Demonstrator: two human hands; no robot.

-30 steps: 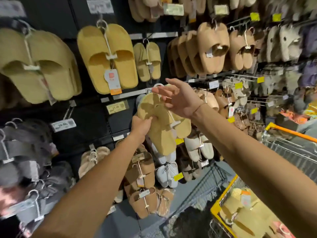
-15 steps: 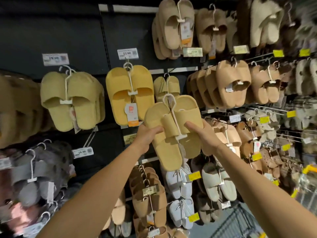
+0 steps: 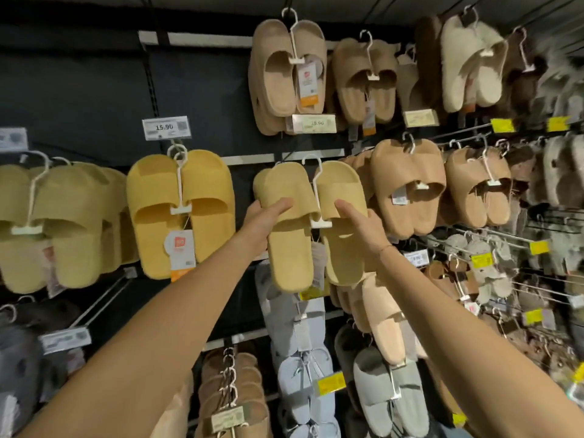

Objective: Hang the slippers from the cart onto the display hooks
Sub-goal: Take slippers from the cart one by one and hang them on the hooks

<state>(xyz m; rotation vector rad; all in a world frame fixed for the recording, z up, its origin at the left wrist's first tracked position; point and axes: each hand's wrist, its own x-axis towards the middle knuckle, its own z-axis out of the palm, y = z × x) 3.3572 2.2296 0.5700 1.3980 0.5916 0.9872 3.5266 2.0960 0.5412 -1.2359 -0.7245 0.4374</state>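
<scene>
Mid-hang. The pale yellow slipper pair [image 3: 303, 226] is held up against the display wall, just right of the brighter yellow slipper pair [image 3: 181, 213] and just left of the tan slipper pairs [image 3: 407, 188]. Left hand [image 3: 265, 216] grips the left slipper at about 9 o'clock on the pair, fingers across the strap. Right hand [image 3: 358, 224] holds the right slipper at about 3 o'clock. Hands are apart, one on each shoe.

The white plastic hanger [image 3: 317, 191] sticks up at 12 o'clock between the shoes. Can't tell if its hook is on a display peg yet; another pale pair sits directly behind. Judgement: this pair isn't released, so the step isn't finished. The cart isn't in view, so the remaining count is unknown.

Versus half a second earlier: the pair sits higher and straighter, closer to the wall, and the view has tilted up. A second ago the right hand was off the pair and the cart showed at 4 o'clock.
</scene>
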